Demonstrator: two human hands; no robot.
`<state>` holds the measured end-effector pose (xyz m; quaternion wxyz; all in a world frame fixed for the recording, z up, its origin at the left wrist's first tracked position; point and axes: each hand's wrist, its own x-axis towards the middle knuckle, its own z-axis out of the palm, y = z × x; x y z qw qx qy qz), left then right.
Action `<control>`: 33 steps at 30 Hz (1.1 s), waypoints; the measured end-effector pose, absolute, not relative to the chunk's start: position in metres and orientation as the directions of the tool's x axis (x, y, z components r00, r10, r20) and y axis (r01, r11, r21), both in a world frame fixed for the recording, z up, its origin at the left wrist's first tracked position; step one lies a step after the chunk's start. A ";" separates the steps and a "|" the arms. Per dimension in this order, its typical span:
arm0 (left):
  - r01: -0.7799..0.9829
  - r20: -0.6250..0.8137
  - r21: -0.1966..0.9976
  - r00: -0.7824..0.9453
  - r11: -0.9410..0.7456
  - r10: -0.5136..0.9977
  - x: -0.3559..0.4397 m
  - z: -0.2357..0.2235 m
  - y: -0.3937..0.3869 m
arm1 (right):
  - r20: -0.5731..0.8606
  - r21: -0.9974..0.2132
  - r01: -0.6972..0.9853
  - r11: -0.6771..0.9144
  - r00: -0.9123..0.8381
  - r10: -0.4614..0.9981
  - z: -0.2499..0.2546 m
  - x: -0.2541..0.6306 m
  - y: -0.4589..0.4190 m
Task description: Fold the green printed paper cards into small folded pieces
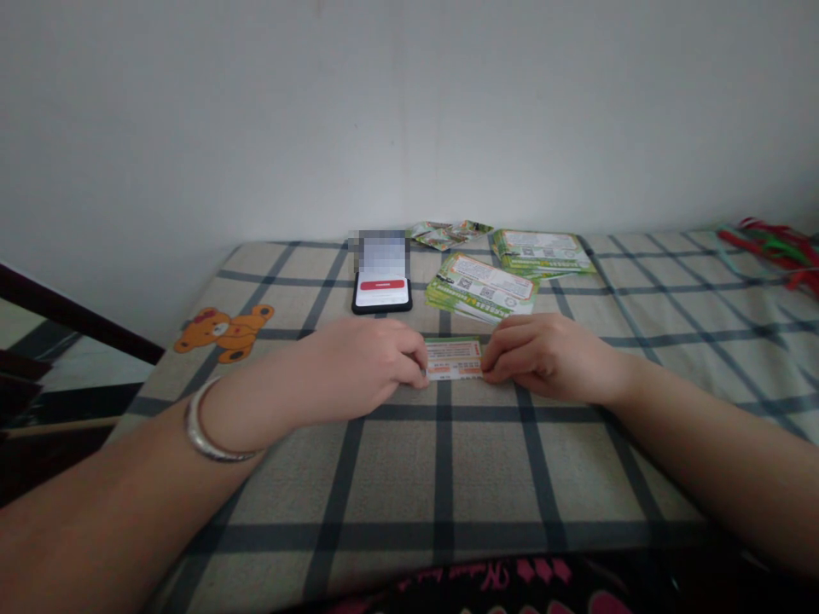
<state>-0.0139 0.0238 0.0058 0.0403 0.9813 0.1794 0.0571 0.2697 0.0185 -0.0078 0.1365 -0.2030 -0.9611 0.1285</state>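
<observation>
Bottom edge of the frame: dark printed fabric (486, 584); beyond it, over the checked surface (397, 477), the left hand (358, 362), a silver bracelet (194, 426) on its wrist, and the right hand (554, 354) pinch opposite ends of a printed slip (454, 360), just below the centre. Farther off stand a bear figure (221, 333) at centre left, a lit phone (384, 294) above the left hand, and a front card pile (483, 286) above the slip. Farthest, at upper centre right, are a crumpled wrapper (451, 233) and a rear card pile (543, 251), below the pale wall (320, 111).
</observation>
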 end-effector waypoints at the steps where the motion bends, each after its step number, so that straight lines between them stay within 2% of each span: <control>1: 0.348 0.114 0.137 0.924 -0.927 0.364 -0.013 0.005 0.025 | 0.217 -0.322 0.358 0.877 -0.873 0.436 -0.009 0.270 0.019; 4: 0.357 0.200 0.267 0.888 -0.895 0.414 -0.010 -0.001 0.030 | 0.232 -0.364 0.382 0.849 -0.846 0.480 -0.011 0.269 0.021; 7: 0.355 0.244 0.308 0.868 -0.883 0.433 -0.006 -0.009 0.035 | 0.226 -0.388 0.399 0.831 -0.832 0.506 -0.011 0.267 0.021; 13: 0.433 0.278 0.241 0.827 -0.869 0.489 -0.003 -0.014 0.032 | 0.240 -0.333 0.515 0.790 -0.764 0.599 -0.015 0.262 0.018; 20: 0.536 0.284 0.132 0.785 -0.834 0.550 -0.001 -0.015 0.028 | 0.292 -0.239 0.543 0.805 -0.750 0.593 -0.018 0.260 0.018; 26: 0.560 0.240 0.142 0.780 -0.816 0.578 0.000 -0.016 0.028 | 0.379 -0.167 0.562 0.810 -0.722 0.579 -0.018 0.259 0.022; 33: 0.554 0.307 0.207 0.746 -0.807 0.591 0.002 -0.018 0.028 | 0.381 -0.107 0.635 0.765 -0.684 0.622 -0.019 0.259 0.022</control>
